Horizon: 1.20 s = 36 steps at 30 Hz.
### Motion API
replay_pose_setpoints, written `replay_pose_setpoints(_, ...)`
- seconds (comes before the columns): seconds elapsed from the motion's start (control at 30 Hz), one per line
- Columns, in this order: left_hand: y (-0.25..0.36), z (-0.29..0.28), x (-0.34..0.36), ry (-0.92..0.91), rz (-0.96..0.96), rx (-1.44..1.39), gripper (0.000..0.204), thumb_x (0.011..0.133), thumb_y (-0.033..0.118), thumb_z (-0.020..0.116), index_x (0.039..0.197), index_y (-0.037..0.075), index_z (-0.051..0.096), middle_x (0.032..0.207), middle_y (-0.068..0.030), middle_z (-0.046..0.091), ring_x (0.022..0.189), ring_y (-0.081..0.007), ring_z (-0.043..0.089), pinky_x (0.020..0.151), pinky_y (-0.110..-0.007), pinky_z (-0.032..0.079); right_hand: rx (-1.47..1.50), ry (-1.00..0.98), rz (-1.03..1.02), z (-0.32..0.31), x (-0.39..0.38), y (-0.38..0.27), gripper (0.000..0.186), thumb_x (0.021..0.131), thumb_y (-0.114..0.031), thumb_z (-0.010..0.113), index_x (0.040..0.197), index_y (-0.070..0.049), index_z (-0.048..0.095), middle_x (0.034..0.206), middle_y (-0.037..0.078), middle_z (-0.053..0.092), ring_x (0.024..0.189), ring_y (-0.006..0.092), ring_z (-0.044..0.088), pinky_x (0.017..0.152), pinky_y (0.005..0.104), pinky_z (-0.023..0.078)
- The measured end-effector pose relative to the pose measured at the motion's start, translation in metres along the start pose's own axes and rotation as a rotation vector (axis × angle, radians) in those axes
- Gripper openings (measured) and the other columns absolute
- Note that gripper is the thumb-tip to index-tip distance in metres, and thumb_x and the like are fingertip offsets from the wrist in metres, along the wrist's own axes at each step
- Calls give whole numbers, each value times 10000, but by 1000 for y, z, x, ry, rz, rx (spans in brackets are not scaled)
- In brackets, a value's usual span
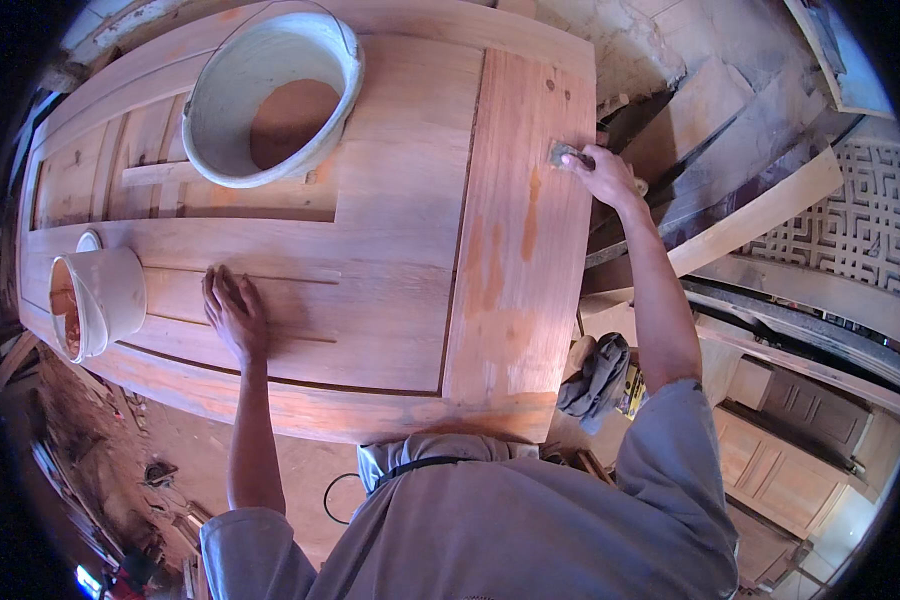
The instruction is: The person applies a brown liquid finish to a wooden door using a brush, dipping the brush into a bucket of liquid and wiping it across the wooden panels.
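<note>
Bucket (235, 75) is crowding the door's (400, 140) far edge, tub (120, 295) its left; left hand (238, 318) is resting spread, right hand (605, 178) pinching grey piece (557, 154).

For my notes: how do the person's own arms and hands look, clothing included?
The left hand and right hand are ungloved. Loose, plain grey short sleeves, matching the shirt, leave both forearms uncovered.

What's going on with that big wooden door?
A person is bent over the door. Their right hand holds a small dark pad against the board at its right end, near orange-brown streaks. The open left hand is on or just above the wood. A large bucket of brown stuff and a smaller white tub sit on the left part.
</note>
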<state>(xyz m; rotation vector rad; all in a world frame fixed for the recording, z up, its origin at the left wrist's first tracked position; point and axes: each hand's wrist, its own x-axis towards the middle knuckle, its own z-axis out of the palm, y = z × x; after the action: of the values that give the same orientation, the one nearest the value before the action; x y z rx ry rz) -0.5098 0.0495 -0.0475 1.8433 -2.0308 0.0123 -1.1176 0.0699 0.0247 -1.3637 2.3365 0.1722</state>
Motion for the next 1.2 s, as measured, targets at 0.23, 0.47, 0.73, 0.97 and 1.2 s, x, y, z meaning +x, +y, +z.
replay_pose_setpoints(0.23,2,-1,1,1,-14,-27,477,995,333,512,1355,21,482,1416,-212,461,1319,-397,425,1091,-506,327,76,46,-32,11,-9,-15,566,898,-603,586,1083,-75,667,1050,173,702,1025,346,663,868,439,499)
replay_pose_setpoints(0.47,4,-1,3,1,1,-9,455,1002,319,502,1346,21,490,1401,-208,476,1311,-393,437,1081,-503,335,76,-9,-59,11,1,-18,622,876,-632,597,1114,-62,673,1056,194,700,1035,355,663,877,453,497)
replay_pose_setpoints(0.73,3,-1,2,-21,-3,-9,459,1001,322,499,1344,17,499,1405,-203,476,1318,-388,433,1084,-504,339,-99,-34,-58,6,17,-16,681,838,-715,566,994,-74,735,1060,185,708,1041,358,666,885,486,504)
replay_pose_setpoints(0.97,-3,1,1,-15,-22,-5,498,990,344,509,1355,6,479,1419,-208,461,1321,-396,427,1090,-505,334,-65,132,118,-6,5,-11,583,903,-607,552,1168,-92,609,1084,230,689,1046,408,654,889,506,505)
replay_pose_setpoints(1.2,4,-4,1,-9,-52,-30,514,985,355,513,1362,8,473,1432,-215,449,1338,-395,409,1106,-505,312,334,190,-50,26,-50,-34,371,969,-225,550,1291,-95,419,1053,293,660,1004,452,640,888,515,498)
